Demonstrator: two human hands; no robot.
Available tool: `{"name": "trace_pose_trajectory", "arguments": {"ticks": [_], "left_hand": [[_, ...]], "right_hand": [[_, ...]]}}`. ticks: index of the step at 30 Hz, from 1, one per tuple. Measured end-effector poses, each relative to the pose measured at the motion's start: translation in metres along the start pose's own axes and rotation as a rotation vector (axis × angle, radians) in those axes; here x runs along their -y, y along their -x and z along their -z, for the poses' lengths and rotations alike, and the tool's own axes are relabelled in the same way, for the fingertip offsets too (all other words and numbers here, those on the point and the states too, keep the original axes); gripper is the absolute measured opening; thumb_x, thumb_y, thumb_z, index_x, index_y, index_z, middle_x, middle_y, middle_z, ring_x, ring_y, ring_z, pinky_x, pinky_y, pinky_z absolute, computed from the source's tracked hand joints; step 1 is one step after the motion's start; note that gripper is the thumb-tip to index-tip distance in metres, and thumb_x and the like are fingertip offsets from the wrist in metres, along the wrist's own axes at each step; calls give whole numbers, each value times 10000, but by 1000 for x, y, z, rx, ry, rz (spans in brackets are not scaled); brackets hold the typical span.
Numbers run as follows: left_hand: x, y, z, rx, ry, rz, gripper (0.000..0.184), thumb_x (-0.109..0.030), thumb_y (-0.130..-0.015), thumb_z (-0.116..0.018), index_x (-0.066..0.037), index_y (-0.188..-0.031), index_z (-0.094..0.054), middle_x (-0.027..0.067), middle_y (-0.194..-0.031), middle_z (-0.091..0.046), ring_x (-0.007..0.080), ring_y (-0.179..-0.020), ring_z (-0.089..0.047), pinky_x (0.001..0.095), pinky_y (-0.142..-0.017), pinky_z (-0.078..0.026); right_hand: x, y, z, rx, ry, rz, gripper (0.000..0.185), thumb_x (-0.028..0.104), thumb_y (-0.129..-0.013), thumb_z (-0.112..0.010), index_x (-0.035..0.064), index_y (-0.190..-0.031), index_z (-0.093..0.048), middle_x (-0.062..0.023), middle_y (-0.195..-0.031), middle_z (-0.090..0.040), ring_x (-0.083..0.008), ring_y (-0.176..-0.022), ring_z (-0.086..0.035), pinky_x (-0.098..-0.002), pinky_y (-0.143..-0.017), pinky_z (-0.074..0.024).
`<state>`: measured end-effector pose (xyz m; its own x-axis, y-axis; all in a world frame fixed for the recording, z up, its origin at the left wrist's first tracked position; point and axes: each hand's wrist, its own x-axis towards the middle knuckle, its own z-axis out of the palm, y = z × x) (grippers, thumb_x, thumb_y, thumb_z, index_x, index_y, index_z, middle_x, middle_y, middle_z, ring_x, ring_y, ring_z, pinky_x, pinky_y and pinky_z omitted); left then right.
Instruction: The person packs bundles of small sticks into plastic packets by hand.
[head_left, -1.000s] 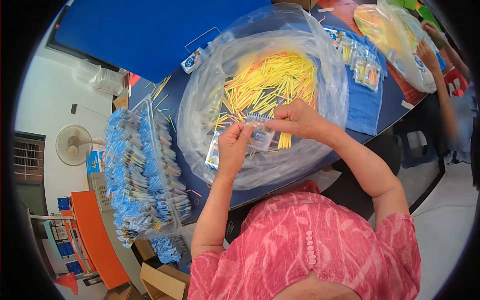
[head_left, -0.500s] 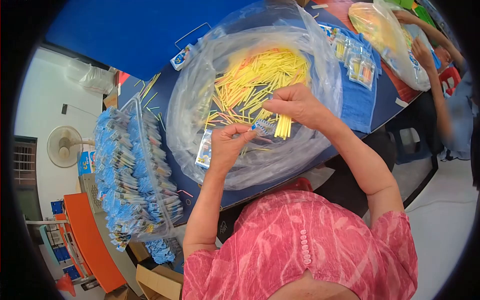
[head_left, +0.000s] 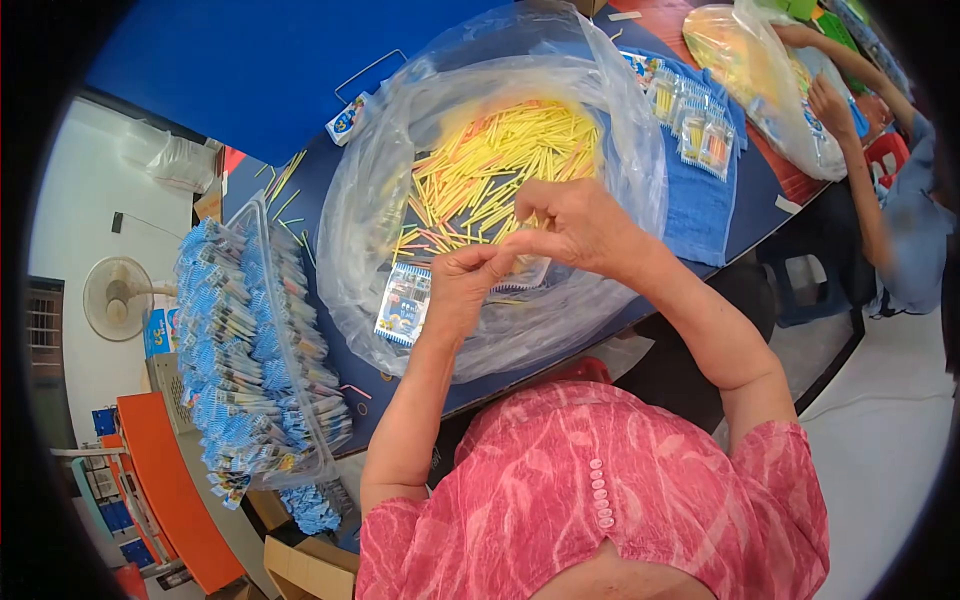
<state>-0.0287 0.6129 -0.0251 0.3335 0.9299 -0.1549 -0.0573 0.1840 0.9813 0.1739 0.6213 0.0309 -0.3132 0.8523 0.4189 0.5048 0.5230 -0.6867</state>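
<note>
My left hand (head_left: 462,290) and my right hand (head_left: 580,232) meet over the near part of a large clear plastic bag (head_left: 345,235). Both are closed around a small clear packet (head_left: 528,272), mostly hidden under my right hand. Whether my right hand also holds sticks cannot be made out. Beyond them, inside the open bag, lies a loose heap of yellow and pink sticks (head_left: 510,150). A blue and white printed packet (head_left: 403,304) lies just left of my left hand.
A clear bin (head_left: 285,350) full of blue packets stands at the left. Filled packets (head_left: 704,140) lie on a blue towel (head_left: 695,215) at the right. Another person's hands (head_left: 832,108) are at a second bag (head_left: 735,60) at the far right.
The yellow sticks seen under my right hand half a second ago no longer show there. My hands have come together again around the small packet. The whole view has shifted slightly.
</note>
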Motion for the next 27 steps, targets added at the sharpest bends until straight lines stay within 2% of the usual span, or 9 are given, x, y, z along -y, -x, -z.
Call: {"name": "trace_pose_trajectory", "arguments": {"ticks": [4, 9, 14, 16, 18, 19, 22, 25, 27], "left_hand": [[19, -8, -1, -46, 214, -6, 134, -71, -857, -676, 12, -961, -693, -3, -858, -658, 57, -743, -552, 199, -666, -443], [8, -11, -24, -45, 223, 10, 146, -63, -875, -651, 25, -991, -670, 6, -863, -659, 57, -757, -562, 197, -683, -447], [-19, -2, -29, -23, 113, -140, 154, -67, -873, -656, 30, -992, -667, 23, -881, -671, 64, -778, -589, 197, -703, -462], [-15, -2, -15, -59, 36, -165, 160, -42, -876, -639, 33, -1016, -659, 44, -896, -679, 84, -805, -618, 210, -730, -482], [-11, 0, -2, -112, -9, -179, 165, -30, -878, -631, 35, -1027, -655, 54, -903, -684, 93, -818, -632, 217, -743, -492], [-9, 0, 1, -124, -64, -172, 159, -32, -872, -639, 32, -1016, -661, 50, -891, -683, 88, -805, -629, 212, -730, -491], [-3, -4, 5, -158, -168, -154, 148, -36, -862, -657, 28, -995, -673, 41, -868, -683, 76, -778, -623, 204, -704, -490], [3, -4, 8, -153, -219, -160, 142, -52, -854, -673, 24, -974, -683, 29, -850, -681, 64, -756, -614, 198, -683, -488], [2, -6, 4, -149, -241, -166, 147, -57, -850, -675, 22, -973, -687, 30, -846, -684, 64, -752, -611, 201, -679, -486]], "right_hand": [[2, 0, 10, -222, 188, 176, 295, 277, -781, -723, 19, -899, -643, -147, -720, -606, -270, -639, -581, -304, -586, -458], [-2, 21, 29, -109, 143, 156, 240, 209, -795, -715, 5, -907, -653, -116, -746, -617, -225, -702, -612, -275, -629, -468], [-33, 48, 125, -403, -119, -309, 143, 109, -793, -699, -10, -867, -673, -44, -710, -633, -90, -641, -565, -260, -586, -454], [-84, 57, 169, -444, -11, -415, 137, 98, -787, -697, 1, -882, -677, -30, -679, -626, -74, -633, -554, -261, -575, -453], [-142, 68, 188, -312, 453, -513, 184, 119, -767, -717, 0, -900, -672, -55, -720, -642, -146, -664, -607, -288, -603, -477], [-151, 67, 185, -298, 441, -496, 184, 119, -767, -717, 0, -900, -672, -55, -720, -642, -146, -664, -607, -288, -603, -477], [-151, 56, 170, -431, 1029, -12, 197, 128, -757, -719, -1, -894, -662, -96, -797, -655, -248, -711, -633, -333, -642, -497], [-81, 12, 146, -520, 813, 182, 168, 125, -760, -703, 13, -877, -660, -122, -886, -655, -317, -795, -626, -361, -691, -505], [-59, -9, 104, -213, 543, 313, 105, 104, -773, -676, 31, -845, -654, -122, -878, -644, -300, -822, -628, -369, -698, -504]]}}
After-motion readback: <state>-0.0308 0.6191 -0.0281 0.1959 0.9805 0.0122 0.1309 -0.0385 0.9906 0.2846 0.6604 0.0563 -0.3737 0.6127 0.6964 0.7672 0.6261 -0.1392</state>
